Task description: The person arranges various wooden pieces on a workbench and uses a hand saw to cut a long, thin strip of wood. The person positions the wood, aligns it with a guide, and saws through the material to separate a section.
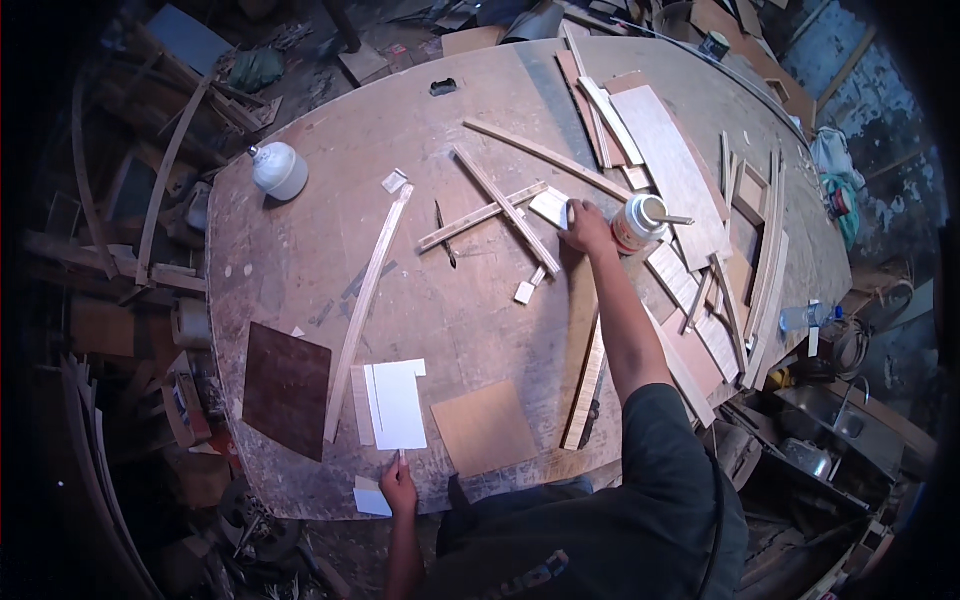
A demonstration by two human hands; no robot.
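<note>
My left hand (400, 490) is at the table's near edge, fingers closed on a narrow white strip (403, 457) at the lower edge of a white rectangular sheet (397, 405). A smaller white piece (372, 498) lies beside that hand. My right arm stretches to the middle of the table. There my right hand (588, 232) has its fingers bent at the end of a small pale wood piece (547, 208); what they grip is partly hidden. Just right of it stands an open white jar (638, 224) with a stick or brush handle across its mouth.
A square plywood piece (485, 427) and a dark brown panel (287, 390) lie near me. Crossed wood strips (505, 205) are mid-table, and a long strip (368, 300) is left of them. A white rounded bottle (278, 171) stands far left. Boards (670, 165) pile up at right.
</note>
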